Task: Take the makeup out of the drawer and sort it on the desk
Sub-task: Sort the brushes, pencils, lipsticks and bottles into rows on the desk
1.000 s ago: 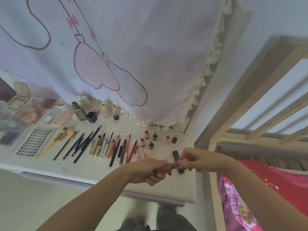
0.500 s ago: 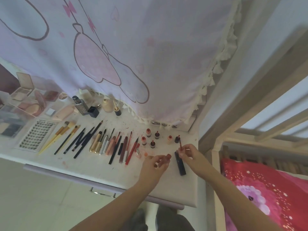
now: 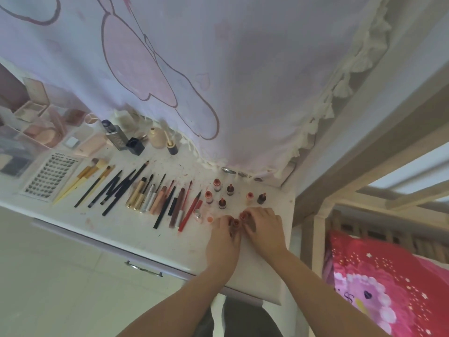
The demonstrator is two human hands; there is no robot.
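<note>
White worktop [image 3: 136, 229], seen from above, with makeup sorted in rows; positions are given by clock face from the picture's centre. At 9 o'clock, open compacts and powder cases [image 3: 36, 110] stand against the wall, with a false-lash card [image 3: 49, 177] lying flat just below them. Toward 8 o'clock lie yellow-handled brushes [image 3: 82, 180], then black pencils [image 3: 116, 188] fanned side by side, gold and silver tubes [image 3: 142, 194], and a run of pink, brown and red lip pencils [image 3: 181, 205]. Behind these, at 10 o'clock, stand a dark glass bottle [image 3: 114, 133], a black square pot [image 3: 134, 145] and a beige flask [image 3: 156, 138]. A printed curtain [image 3: 218, 69] hangs over the back of the worktop and hides its rear edge. Near 6 o'clock, small upright lip-tint bottles [image 3: 222, 193] stand in loose pairs, mutually apart. Just below them the left hand [image 3: 224, 239] curls its fingers round a small red-capped tube [image 3: 235, 223]; the right hand [image 3: 264, 229] lies touching it on the right, fingers bent over a second red-topped piece [image 3: 243, 216]. The hands cover most of both, so the exact grip of the right hand cannot be told. A drawer handle [image 3: 143, 268] shows under the worktop edge at 7 o'clock. At 4 o'clock, a pale wooden bed frame [image 3: 320, 229] and pink floral bedding [image 3: 388, 283] adjoin the worktop's right end.
</note>
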